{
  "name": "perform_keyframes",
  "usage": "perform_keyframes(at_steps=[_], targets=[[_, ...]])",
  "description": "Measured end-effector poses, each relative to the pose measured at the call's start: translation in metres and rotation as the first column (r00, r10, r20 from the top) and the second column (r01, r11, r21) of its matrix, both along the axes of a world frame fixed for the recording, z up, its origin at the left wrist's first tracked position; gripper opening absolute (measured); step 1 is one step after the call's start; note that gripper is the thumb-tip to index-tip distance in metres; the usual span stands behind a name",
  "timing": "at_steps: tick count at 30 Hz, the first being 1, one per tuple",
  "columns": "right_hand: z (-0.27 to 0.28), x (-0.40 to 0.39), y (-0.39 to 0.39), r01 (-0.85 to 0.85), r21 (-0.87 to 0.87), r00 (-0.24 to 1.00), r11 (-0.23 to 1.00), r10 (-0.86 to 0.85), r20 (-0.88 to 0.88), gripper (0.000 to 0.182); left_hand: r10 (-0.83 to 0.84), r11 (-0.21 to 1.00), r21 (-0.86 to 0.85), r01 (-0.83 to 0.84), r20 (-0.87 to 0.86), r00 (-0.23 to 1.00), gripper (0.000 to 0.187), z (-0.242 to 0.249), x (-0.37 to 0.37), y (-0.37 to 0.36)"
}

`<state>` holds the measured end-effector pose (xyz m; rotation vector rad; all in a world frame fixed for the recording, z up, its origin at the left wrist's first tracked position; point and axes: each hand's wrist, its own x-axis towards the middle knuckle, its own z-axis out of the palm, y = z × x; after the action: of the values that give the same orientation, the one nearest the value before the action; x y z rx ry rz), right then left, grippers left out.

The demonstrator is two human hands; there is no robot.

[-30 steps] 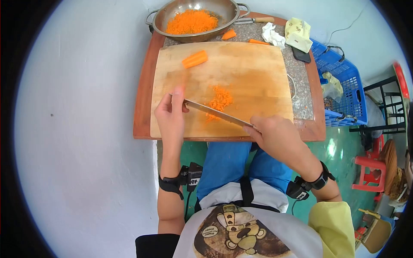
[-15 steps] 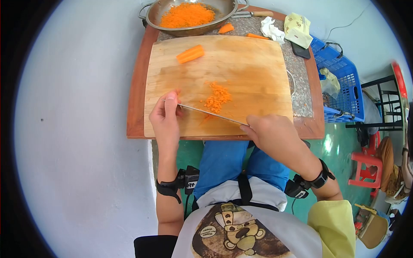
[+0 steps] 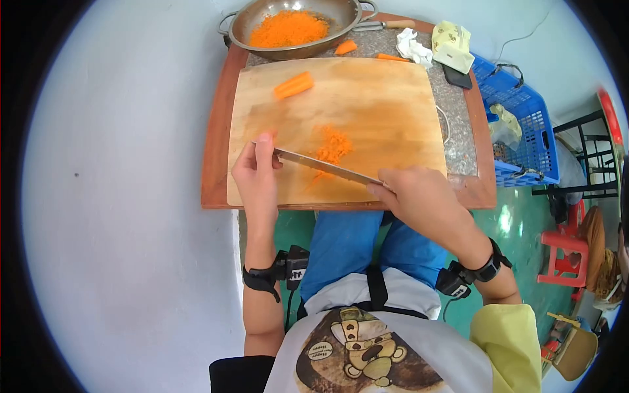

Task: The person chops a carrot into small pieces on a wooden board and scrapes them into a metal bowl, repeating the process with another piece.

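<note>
1. Head view, hands: your right hand (image 3: pixel 419 196) grips the knife (image 3: pixel 321 164) at its handle; your left hand (image 3: pixel 257 167) pinches the blade's far end between thumb and fingers; a little orange shows past those fingertips, and you cannot tell whether they also hold carrot.
2. Head view, placement: the knife's long axis slants across the board (image 3: pixel 386 105), its left end farther from you and its right end nearer; the chopped carrot (image 3: pixel 335 145) lies between your hands, mostly just beyond the blade, with some shreds on your side of it; the carrot chunk (image 3: pixel 294 85) lies farther off, slanting the opposite way, with your left hand the nearer one.
3. Head view, against half a second ago: the blade was then almost edge-on, a thin line, and now shows more of its flat; both grips look the same; the chunk keeps its spot on the board.
</note>
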<state>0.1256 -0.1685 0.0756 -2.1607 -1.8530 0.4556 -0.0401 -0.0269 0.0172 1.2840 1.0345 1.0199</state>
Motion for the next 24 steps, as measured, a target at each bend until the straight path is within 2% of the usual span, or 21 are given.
perform_keyframes(at_steps=[8,14,16,24], targets=[[-0.006,0.0,0.002,-0.006,-0.006,0.999,1.0,0.006,0.045,0.024,-0.028,1.0,0.001,0.028,0.055,0.998,0.037,-0.013,-0.001,0.003],[-0.01,-0.002,0.006,-0.017,-0.008,0.997,1.0,0.018,0.073,0.025,-0.015,1.0,-0.019,0.014,-0.042,0.999,0.037,-0.01,-0.001,0.004],[-0.013,-0.006,0.006,-0.022,-0.041,0.991,0.999,0.027,0.129,0.023,0.015,1.0,-0.022,-0.015,-0.005,1.0,0.036,-0.014,-0.002,0.004],[-0.017,-0.016,0.0,0.024,-0.009,0.992,1.0,-0.022,0.128,0.016,0.037,0.999,-0.021,-0.037,0.015,0.999,0.036,-0.014,0.003,0.002]])
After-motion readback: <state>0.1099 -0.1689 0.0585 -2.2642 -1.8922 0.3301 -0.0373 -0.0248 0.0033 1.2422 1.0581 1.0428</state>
